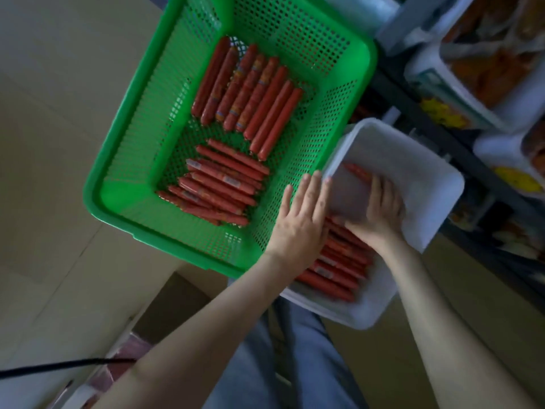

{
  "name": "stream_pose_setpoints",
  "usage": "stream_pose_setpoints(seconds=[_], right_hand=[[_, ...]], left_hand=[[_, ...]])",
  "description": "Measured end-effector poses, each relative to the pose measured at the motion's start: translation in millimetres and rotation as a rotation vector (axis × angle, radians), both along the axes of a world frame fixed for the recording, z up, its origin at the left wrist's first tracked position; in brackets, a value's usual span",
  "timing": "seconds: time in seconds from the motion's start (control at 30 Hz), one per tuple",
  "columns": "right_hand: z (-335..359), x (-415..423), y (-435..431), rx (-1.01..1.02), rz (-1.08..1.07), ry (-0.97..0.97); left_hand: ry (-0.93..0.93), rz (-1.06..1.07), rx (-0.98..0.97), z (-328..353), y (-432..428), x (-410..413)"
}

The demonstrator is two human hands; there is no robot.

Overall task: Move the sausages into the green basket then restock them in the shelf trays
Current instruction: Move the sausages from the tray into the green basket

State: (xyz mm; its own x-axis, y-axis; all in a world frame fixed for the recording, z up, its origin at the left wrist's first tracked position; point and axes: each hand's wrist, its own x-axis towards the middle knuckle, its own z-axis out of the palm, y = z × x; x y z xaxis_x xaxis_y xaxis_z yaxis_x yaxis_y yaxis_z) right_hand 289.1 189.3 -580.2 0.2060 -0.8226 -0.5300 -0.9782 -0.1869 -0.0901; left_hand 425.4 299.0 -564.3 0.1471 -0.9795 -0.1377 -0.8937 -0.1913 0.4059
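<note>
Sausages (247, 90) in green basket (118, 208), two batches, long axes crosswise; left hand (298, 222) fingers straight; right hand (380, 208) fingers unclear.

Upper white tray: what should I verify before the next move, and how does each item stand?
1. Upper white tray emptied: not ok, one sausage lies inside.
2. Right hand grip on its near rim: ok, though blurred.
3. Left hand free: ok, straight fingers at the tray corner.
4. Green basket has room: ok, bare floor shows beside its sausage rows.
5. Lower white tray emptied: not ok, packed sausages lie inside.
</note>
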Motion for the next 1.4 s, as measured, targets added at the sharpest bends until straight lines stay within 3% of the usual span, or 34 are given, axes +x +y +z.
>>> stream_pose_setpoints(seconds=[0.1, 0.23, 0.33, 0.53, 0.63, 0.77, 1.0, 1.1, 1.17, 1.3, 1.4], right_hand=[[1.0, -14.5, -5.6, 0.098, 0.214, 0.102], [5.3, -9.9, 12.1, 0.068, 0.435, 0.020], [1.1, -9.6, 19.1, 0.055, 0.465, -0.014], [-7.3, 6.3, 10.4, 0.147, 0.262, 0.007], [-4.8, 3.1, 7.0, 0.162, 0.154, -0.075], [28.4, -10.7, 3.0, 0.201, -0.197, -0.324], [87.5, 9.8, 4.5, 0.352, -0.541, -0.792], [91.7, 38.6, 3.8, 0.411, -0.594, -0.872], [90.3, 62.2, 2.6, 0.435, -0.591, -0.914], [80.1, 113.2, -2.2, 0.464, -0.570, -0.946], [63.5, 151.4, -7.4, 0.449, -0.606, -0.922]], left_hand=[[-0.057, -0.019, -0.038, -7.0, 2.8, 2.5], [-0.085, 0.002, -0.082, -7.6, 1.5, -1.2], [-0.121, 0.017, -0.085, -6.6, 2.1, -2.7], [-0.107, 0.029, -0.040, -0.1, -0.5, -4.9], [-0.019, 0.103, -0.027, 8.2, -0.5, -10.6], [0.168, 0.227, -0.081, 23.5, -1.9, -21.2], [0.319, 0.307, -0.114, 33.7, -2.1, -5.9], [0.250, 0.384, -0.139, 18.5, 2.8, 26.0], [0.152, 0.398, -0.037, 0.2, 11.1, 51.8], [-0.011, 0.266, 0.271, -37.7, 36.8, 98.4], [-0.101, 0.111, 0.334, -59.7, 50.1, 127.1]])
